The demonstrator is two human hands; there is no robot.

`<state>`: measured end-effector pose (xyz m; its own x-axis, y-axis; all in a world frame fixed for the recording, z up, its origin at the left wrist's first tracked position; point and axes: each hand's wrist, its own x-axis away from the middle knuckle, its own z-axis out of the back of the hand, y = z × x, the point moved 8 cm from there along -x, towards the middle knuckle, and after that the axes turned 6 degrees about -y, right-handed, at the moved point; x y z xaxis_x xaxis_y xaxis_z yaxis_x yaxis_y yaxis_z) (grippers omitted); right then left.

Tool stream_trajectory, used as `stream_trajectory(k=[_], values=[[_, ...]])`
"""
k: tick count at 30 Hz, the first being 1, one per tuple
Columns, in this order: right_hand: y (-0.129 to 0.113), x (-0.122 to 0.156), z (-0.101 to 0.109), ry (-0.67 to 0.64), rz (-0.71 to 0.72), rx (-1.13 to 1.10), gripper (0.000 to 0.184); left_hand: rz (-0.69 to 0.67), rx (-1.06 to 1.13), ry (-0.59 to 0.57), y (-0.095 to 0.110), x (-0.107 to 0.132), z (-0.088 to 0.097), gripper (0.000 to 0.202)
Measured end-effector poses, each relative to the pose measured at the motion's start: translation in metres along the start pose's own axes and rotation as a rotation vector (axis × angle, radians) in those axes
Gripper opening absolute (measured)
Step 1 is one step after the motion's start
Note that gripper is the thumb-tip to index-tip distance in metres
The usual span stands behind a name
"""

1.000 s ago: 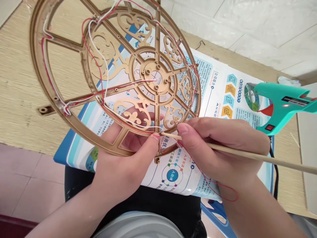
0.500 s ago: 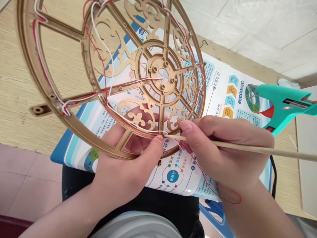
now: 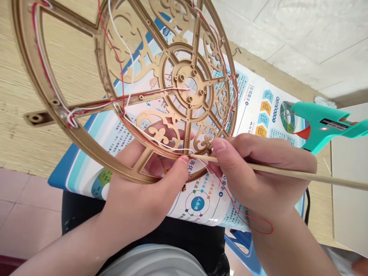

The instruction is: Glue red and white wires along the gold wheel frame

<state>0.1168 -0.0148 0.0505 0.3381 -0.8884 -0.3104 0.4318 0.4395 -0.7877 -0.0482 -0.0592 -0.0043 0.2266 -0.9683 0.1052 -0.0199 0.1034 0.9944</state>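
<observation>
A round gold openwork frame [image 3: 140, 96] with spokes and scroll ornaments is held tilted over the table. My left hand [image 3: 149, 188] is closed on its near rim, thumb in front and fingers behind the openings. Between the thumb and fingers of my right hand [image 3: 253, 168] is a thin wooden stick [image 3: 281, 171]; its tip meets the frame's inner ring just beside my left thumb. A white wire [image 3: 161, 143] and a red wire [image 3: 122, 73] run along the channels of the frame. A loop of red wire hangs below my right hand.
A teal glue gun [image 3: 322, 122] with a lit red light stands at the right. Beneath the frame lies a printed sheet [image 3: 198, 230] on the wooden table [image 3: 17, 142]. A white board or box [image 3: 350, 172] stands at the right edge, and a pale wall rises behind.
The view has shifted slightly, so the glue gun and sheet appear a little farther left. Both hands keep their holds, and the stick tip stays at the same spot on the frame.
</observation>
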Motion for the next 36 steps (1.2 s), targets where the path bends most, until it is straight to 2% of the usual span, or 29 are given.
stream_trajectory(k=[4,9,13,16,21,27,36], values=[[0.000,-0.001,0.000,0.002,-0.019,0.027,0.052,-0.043,-0.078,-0.019,0.001,0.001,0.001,0.021],[0.001,-0.004,-0.003,-0.039,-0.052,0.038,0.051,-0.082,-0.151,-0.015,0.002,0.003,0.002,0.040],[0.002,-0.006,-0.006,-0.073,-0.069,0.033,0.049,-0.090,-0.067,-0.057,0.005,0.002,-0.002,0.046],[-0.002,-0.005,-0.005,-0.049,-0.033,0.076,0.050,-0.091,0.007,-0.112,0.009,-0.001,-0.009,0.041],[-0.013,-0.002,-0.005,-0.034,0.058,0.182,0.052,-0.086,0.091,-0.182,0.007,-0.003,-0.016,0.022],[-0.017,-0.001,-0.007,-0.076,0.066,0.286,0.058,-0.081,0.083,-0.184,0.007,0.000,-0.015,0.026],[-0.005,-0.005,-0.006,-0.115,-0.049,0.103,0.061,-0.101,0.077,-0.159,0.008,0.002,-0.013,0.022]])
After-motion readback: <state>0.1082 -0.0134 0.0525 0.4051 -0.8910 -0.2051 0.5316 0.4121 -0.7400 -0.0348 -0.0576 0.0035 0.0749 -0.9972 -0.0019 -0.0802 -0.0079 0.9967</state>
